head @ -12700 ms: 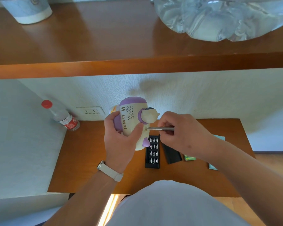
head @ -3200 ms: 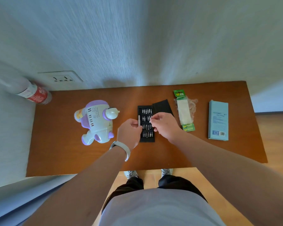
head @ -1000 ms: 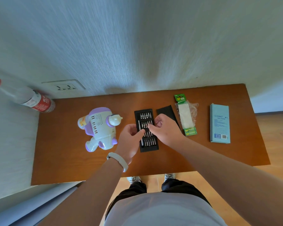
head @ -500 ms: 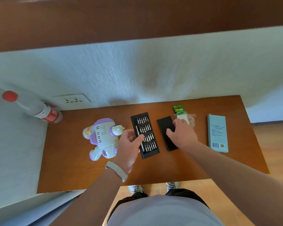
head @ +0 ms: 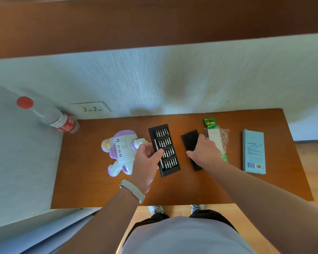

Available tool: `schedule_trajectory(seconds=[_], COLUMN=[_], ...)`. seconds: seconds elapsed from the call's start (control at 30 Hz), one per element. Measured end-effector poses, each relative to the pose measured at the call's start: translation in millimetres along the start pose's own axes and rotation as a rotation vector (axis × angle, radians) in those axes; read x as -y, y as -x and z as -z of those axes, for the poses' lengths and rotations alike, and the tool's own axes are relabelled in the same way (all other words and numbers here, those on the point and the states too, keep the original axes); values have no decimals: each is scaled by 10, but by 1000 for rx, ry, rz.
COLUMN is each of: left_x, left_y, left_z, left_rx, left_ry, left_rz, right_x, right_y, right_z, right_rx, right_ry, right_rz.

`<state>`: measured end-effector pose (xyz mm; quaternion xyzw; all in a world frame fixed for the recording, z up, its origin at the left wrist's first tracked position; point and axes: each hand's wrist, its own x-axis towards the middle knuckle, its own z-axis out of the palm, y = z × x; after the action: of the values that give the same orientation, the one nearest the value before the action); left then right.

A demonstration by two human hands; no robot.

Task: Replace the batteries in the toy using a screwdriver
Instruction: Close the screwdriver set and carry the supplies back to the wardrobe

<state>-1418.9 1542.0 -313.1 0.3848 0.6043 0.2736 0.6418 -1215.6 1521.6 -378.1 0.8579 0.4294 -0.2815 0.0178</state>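
Head view: my left hand (head: pixel 147 159) grips the tray (head: pixel 170 168) by its left edge, centre frame. My right hand (head: pixel 206 153) clutches the black cover (head: pixel 189 139) beside it. The toy (head: pixel 122 150) lies just left, unheld, with the screwdriver (head: pixel 156 143) slotted in the tray. Whether the batteries are swapped, I can't tell.

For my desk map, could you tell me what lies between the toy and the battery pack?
Head view: the left hand, the open bit case, then the black lid under the right hand.
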Motion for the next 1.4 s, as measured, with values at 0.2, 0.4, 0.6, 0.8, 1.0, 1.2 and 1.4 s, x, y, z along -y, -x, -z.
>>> schedule_trajectory(seconds=[0.2, 0.4, 0.6, 0.8, 1.0, 1.2, 1.4], left_x=[-23, -101, -256, -374, -369, -349, -339], left_y=[0, 2, 62, 182, 295, 380, 463], left_z=[7, -2, -90, -272, -495, -680, -849], left_rx=[3, 8, 26, 48, 45, 59, 55], left_ry=[-12, -43, -25, -30, -58, -28, -7], left_rz=[-12, -36, -55, -79, -94, -90, -101], right_x=[-80, -142, -296, -541, -716, -885, -1030], right_y=[-20, 177, 470, 695, 797, 801, 851], right_z=[-48, 133, 485, 672, 800, 935, 996], right_rx=[114, 180, 411, 539, 589, 579, 574], right_ry=[-297, -772, -1238, -1544, -1833, -1837, -1767], right_rz=[39, 25, -68, -44, 43, 56, 30])
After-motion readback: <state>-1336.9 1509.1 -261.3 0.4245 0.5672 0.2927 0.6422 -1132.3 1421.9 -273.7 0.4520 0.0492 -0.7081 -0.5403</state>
